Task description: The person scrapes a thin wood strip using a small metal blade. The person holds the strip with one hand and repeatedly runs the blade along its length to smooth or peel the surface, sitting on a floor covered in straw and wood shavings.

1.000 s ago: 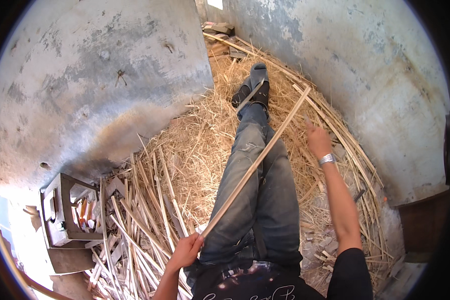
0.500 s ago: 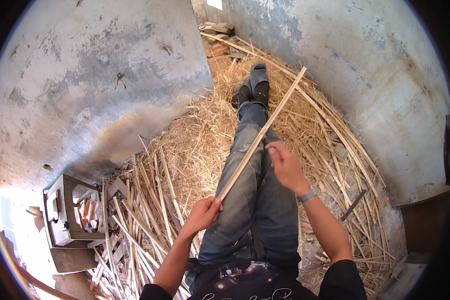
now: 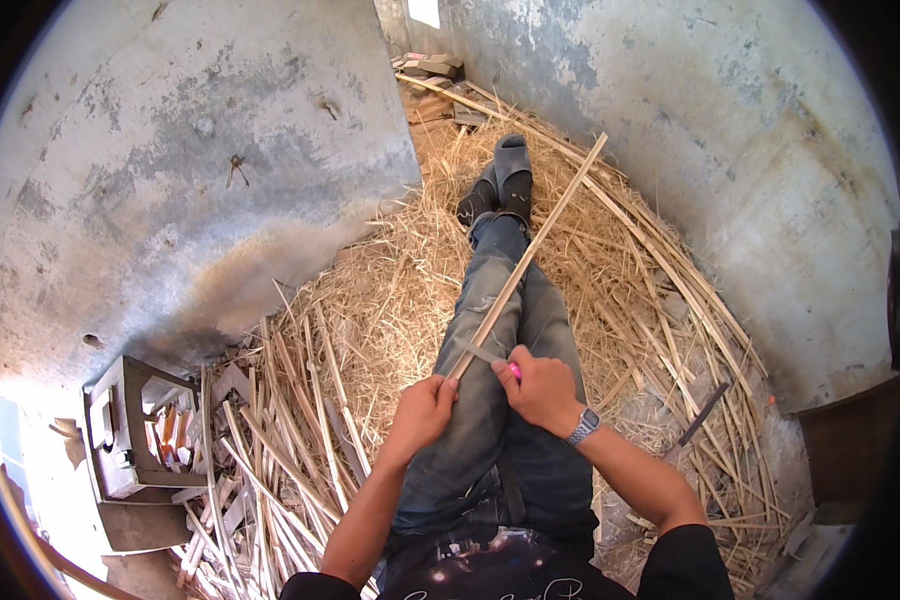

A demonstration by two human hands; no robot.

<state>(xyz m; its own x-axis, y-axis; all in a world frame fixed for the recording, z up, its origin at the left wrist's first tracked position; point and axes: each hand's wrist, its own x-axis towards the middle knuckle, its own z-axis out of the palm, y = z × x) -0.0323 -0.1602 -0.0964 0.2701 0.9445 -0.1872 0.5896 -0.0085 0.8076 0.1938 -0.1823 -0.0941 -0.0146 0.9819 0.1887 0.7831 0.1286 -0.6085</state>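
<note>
A long, pale split strip, bamboo by its look (image 3: pixel 532 245), slants across my outstretched legs (image 3: pixel 470 420), its far end up and to the right. My left hand (image 3: pixel 426 408) is closed around the strip's near end, thumb on top. In my right hand (image 3: pixel 540 388), which wears a wristwatch (image 3: pixel 584 427), is a knife (image 3: pixel 480 350) with a pink handle. Its blade lies across the strip just ahead of my left fingers. The blade's edge and most of the handle are hidden.
Many loose strips (image 3: pixel 300 410) lie heaped at my left, beside a wooden frame (image 3: pixel 135 425). Curly shavings (image 3: pixel 400 290) cover the floor around my feet. More long strips (image 3: pixel 690 280) run along the right wall (image 3: pixel 730 150). A dark stick (image 3: pixel 705 413) lies at my right.
My right hand has moved back toward me and to the left along the strip, bringing the knife close to my left hand. The left hand keeps its hold, shifted slightly.
</note>
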